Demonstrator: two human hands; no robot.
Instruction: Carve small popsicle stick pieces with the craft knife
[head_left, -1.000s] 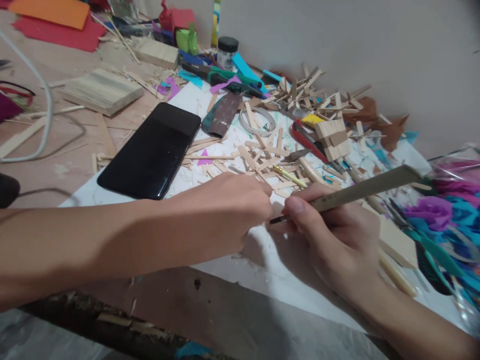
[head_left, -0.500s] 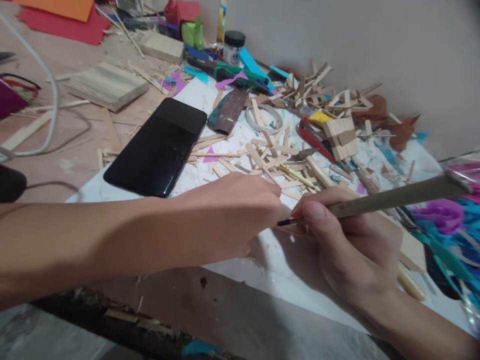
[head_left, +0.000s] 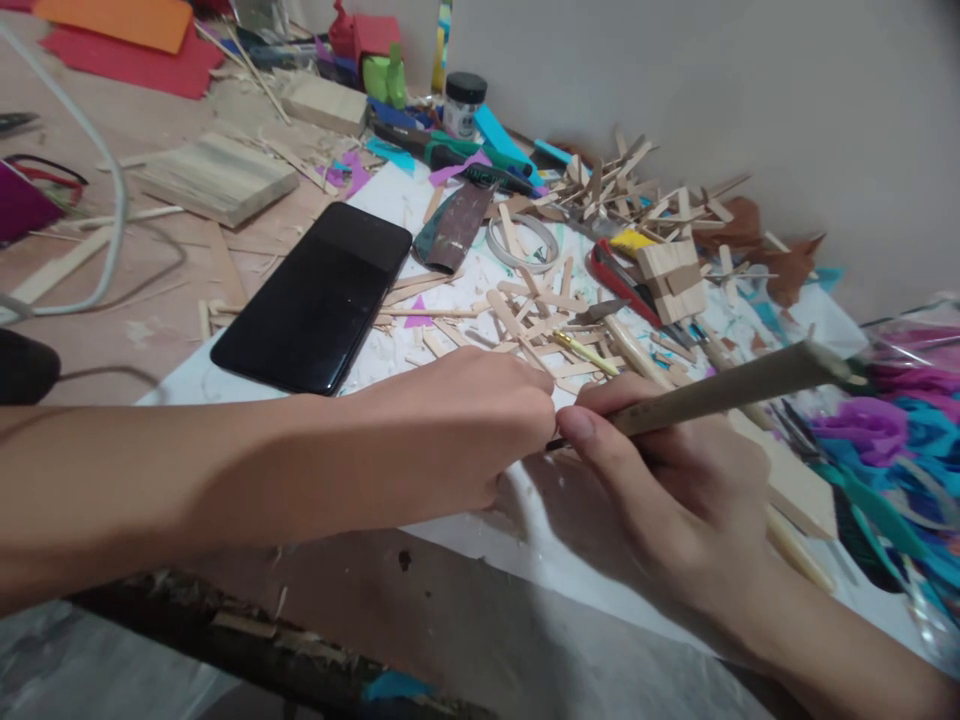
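My left hand (head_left: 480,425) is closed in a fist above the white paper (head_left: 480,555). Its fingers curl away from view, so whatever they grip is hidden. In my right hand (head_left: 667,490) is a slim tool with a long olive-grey handle (head_left: 735,393), pinched near its narrow dark tip like a pen. That tip points left, close against the knuckles of my left hand; whether it touches something held there cannot be seen. Beyond my hands lie small wooden craft sticks (head_left: 517,310) and a yellow-green thin brush-like stick (head_left: 589,352).
A black phone (head_left: 315,300) lies left of the sticks. Behind are a tape roll (head_left: 523,243), a red-handled cutter (head_left: 622,280), green-black pliers (head_left: 465,155), a lidded jar (head_left: 463,105) and wood blocks (head_left: 217,178). Scissors (head_left: 870,510) and colourful crepe paper (head_left: 862,430) sit at right.
My right hand has shifted left, bringing the tool's tip in against my left fist. The handle's far end has swung left too. My left hand has barely moved.
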